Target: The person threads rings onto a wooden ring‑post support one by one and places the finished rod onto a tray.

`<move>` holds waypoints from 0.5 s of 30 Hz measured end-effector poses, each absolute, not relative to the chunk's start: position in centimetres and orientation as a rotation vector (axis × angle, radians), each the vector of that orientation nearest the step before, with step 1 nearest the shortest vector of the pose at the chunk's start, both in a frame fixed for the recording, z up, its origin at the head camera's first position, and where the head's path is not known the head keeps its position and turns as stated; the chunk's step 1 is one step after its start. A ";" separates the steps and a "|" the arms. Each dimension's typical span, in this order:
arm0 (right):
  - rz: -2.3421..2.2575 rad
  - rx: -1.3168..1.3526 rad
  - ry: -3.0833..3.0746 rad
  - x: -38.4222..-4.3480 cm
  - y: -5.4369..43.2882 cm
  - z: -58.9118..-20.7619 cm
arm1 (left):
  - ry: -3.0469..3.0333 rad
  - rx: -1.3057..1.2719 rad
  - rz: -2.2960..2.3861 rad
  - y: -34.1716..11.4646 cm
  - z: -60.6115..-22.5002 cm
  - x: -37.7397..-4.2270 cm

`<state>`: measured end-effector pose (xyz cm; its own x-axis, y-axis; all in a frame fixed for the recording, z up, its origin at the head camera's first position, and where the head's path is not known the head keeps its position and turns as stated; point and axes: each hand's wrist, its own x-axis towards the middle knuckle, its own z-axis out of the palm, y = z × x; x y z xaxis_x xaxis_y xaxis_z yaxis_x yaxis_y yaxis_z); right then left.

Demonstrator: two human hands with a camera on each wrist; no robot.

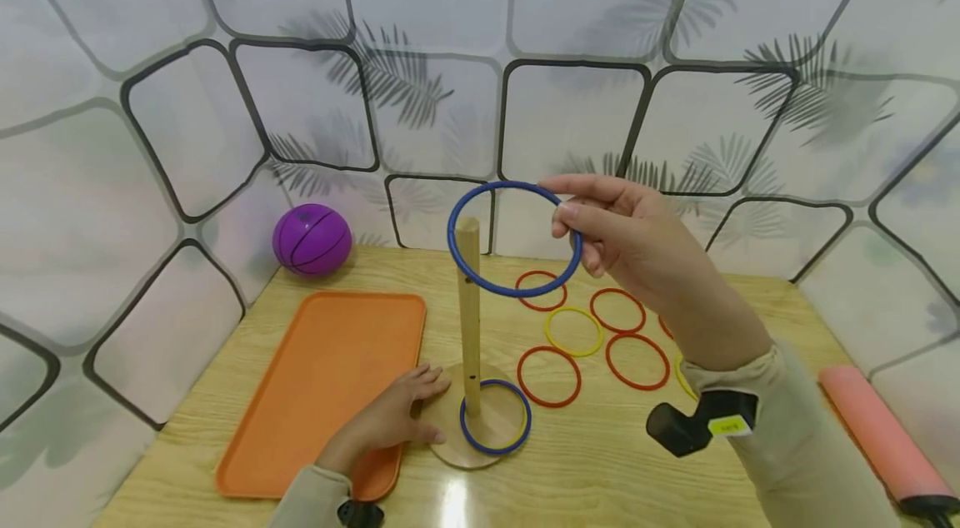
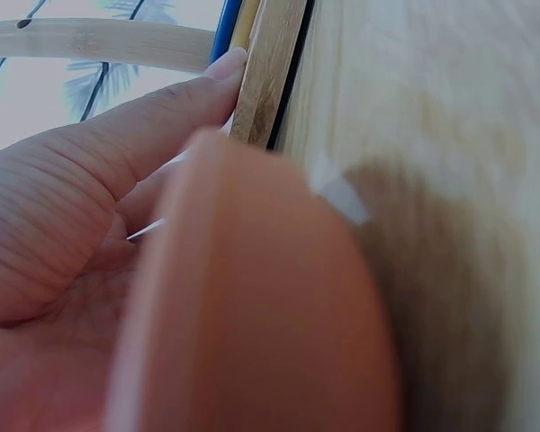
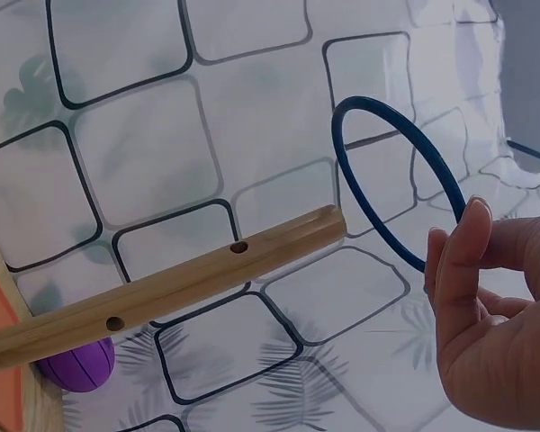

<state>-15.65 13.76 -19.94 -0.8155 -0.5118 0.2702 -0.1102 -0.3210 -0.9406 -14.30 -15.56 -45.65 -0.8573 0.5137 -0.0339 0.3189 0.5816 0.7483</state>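
My right hand (image 1: 630,236) pinches a blue ring (image 1: 517,292) between thumb and fingers. The ring is tilted and its left side overlaps the top of the wooden post (image 1: 470,328) in the head view. In the right wrist view, the held ring (image 3: 399,243) appears just beyond the post's rounded end. My left hand (image 1: 390,415) touches the left edge of the round wooden base (image 1: 456,451), fingers spread, with the thumb tip (image 2: 227,65) at its rim. Around the foot of the post lies another blue ring (image 1: 497,452), a yellow ring showing beneath it.
Several red rings (image 1: 549,405) and yellow rings (image 1: 573,355) lie right of the base, some partly behind my right arm. An orange tray (image 1: 322,378) lies at left, a purple ball (image 1: 311,240) at the back left corner. A pink cylinder (image 1: 885,436) lies at far right.
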 end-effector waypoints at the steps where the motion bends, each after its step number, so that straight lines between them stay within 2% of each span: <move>1: -2.217 -0.777 1.648 -15.8 13.4 -20.0 | 2.569 0.690 1.138 -15.6 -45.6 -14.3; 15: -2.107 -0.608 1.727 -16.5 12.2 -24.6 | 2.568 0.692 1.147 -15.6 -45.6 -14.3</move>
